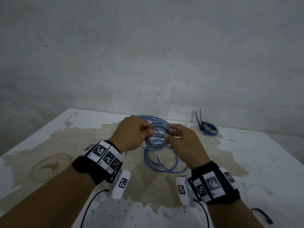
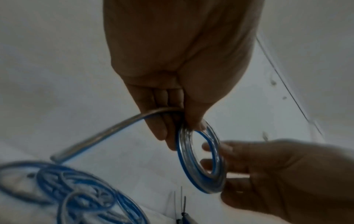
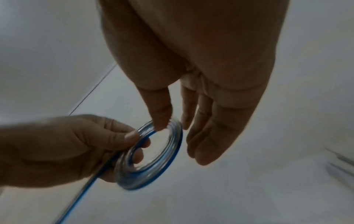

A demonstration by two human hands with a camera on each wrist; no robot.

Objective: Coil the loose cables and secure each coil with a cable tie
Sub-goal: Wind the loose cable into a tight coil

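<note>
Blue-striped 1 held coil (image 1: 157, 136), 1 tied coil (image 1: 209, 129), 2 hands

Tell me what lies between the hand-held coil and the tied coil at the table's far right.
Only bare, stained table between the held coil and the tied coil, per the head view.

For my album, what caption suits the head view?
Left hand and right hand wind a clear-blue cable coil; a tied coil waits.
</note>
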